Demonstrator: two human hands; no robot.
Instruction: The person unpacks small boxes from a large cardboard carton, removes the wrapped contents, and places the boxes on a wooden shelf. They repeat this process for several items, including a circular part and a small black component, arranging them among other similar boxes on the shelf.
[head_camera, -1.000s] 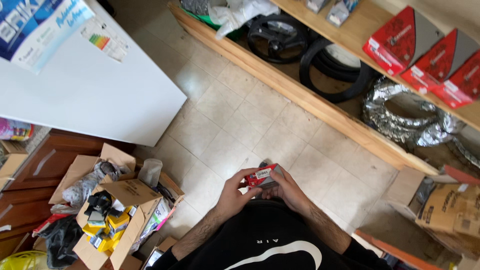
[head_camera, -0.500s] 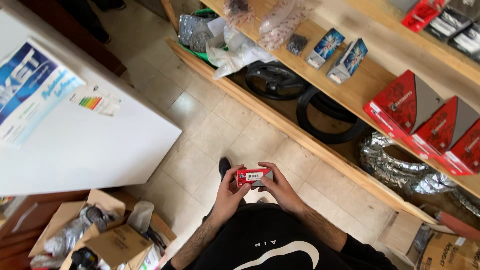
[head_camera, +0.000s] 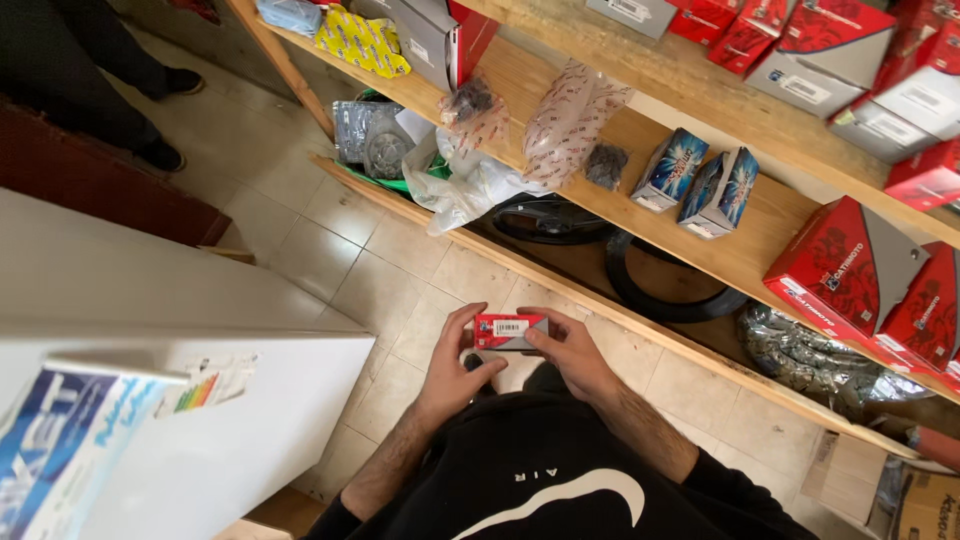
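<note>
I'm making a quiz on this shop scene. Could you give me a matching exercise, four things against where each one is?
Things:
1. small red box
2. two blue boxes
3. black tyre
4. white cabinet

Places:
A. under the wooden shelf, low down
B. standing on the wooden shelf
C. between the left hand and right hand
D. at the person's left side

Pairs: 1-C, 2-B, 3-A, 4-D

Parts shop: boxed stock (head_camera: 838, 262), tyres (head_camera: 668, 300) on shelves (head_camera: 640, 135).
</note>
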